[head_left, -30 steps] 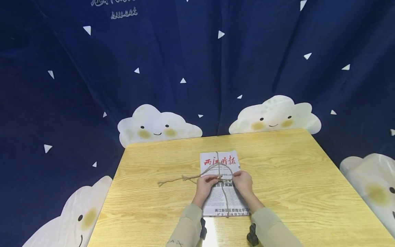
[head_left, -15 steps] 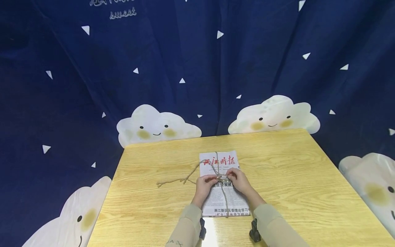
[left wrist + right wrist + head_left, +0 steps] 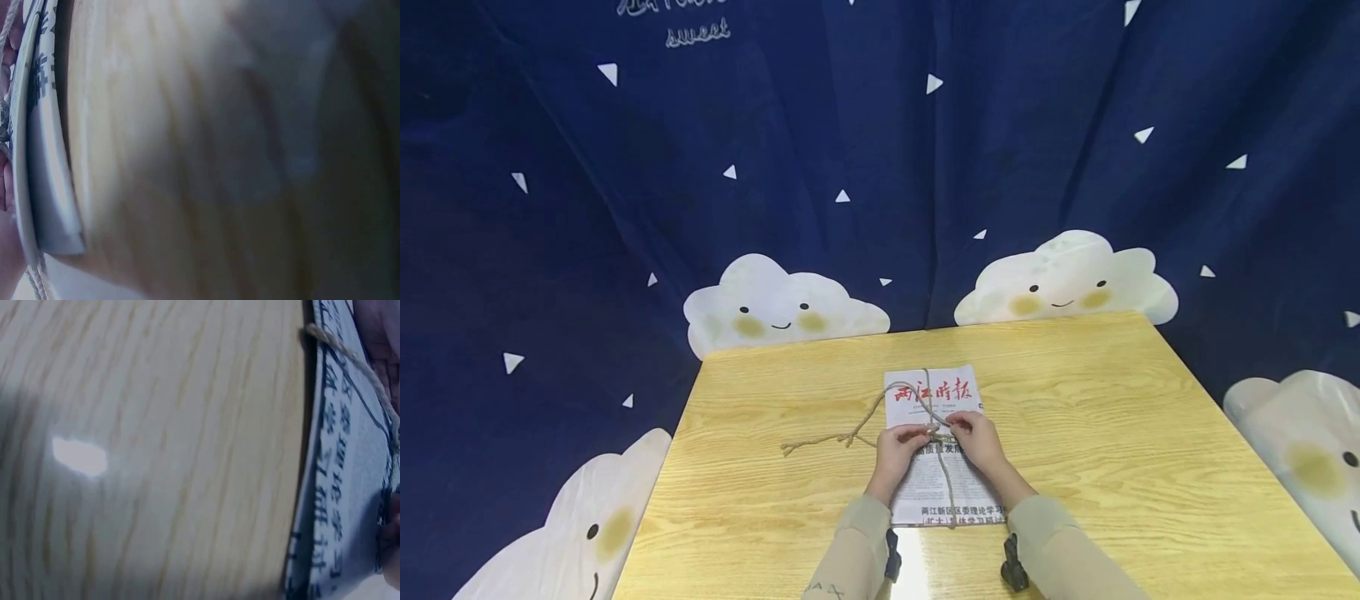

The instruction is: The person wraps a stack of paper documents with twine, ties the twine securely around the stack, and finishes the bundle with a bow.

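A folded newspaper bundle (image 3: 917,492) with red heading characters lies on the wooden table, brown twine (image 3: 875,406) crossing over it lengthwise and sideways. At the crossing, my left hand (image 3: 895,457) pinches the twine beside the knot from the left. My right hand (image 3: 983,443) pinches a strand just right of the knot, thumb and forefinger close to the left fingertips. From there the strand arches up over the heading and down to the left. In the right wrist view the twine (image 3: 353,357) runs over the bundle's near edge; the hands show only partly there.
Past the bundle's left side, a frayed twine end (image 3: 797,447) with a small knot lies on the table (image 3: 760,517). A dark blue curtain (image 3: 820,167) with white clouds and triangles hangs behind the table's far edge.
My right hand has moved left to the knot. The loop that arched toward it on the right now bends over the heading toward the left. My left hand has stayed at the knot.
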A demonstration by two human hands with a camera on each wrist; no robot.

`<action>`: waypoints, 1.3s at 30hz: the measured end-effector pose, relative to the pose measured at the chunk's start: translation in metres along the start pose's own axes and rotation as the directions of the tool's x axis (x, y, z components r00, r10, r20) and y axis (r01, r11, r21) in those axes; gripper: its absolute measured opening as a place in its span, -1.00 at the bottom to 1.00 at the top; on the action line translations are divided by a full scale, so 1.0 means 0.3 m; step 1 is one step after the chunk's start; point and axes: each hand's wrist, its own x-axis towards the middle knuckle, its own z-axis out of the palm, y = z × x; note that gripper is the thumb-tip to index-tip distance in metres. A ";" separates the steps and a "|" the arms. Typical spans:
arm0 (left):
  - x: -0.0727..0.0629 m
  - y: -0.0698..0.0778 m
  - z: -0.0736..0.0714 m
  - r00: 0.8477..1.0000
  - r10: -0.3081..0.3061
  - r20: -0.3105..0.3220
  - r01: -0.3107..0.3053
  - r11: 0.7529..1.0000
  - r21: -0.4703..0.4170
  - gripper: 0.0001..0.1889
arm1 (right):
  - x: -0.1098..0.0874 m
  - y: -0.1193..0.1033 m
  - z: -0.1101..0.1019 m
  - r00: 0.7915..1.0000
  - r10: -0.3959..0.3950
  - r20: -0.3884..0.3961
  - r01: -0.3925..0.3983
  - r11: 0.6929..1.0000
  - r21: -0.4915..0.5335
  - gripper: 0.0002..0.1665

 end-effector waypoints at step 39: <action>0.017 0.001 0.051 0.997 -0.057 -0.050 0.054 0.997 -0.059 -0.85 | -0.081 -0.104 -0.072 0.988 -0.140 -0.069 0.155 0.917 0.366 -0.73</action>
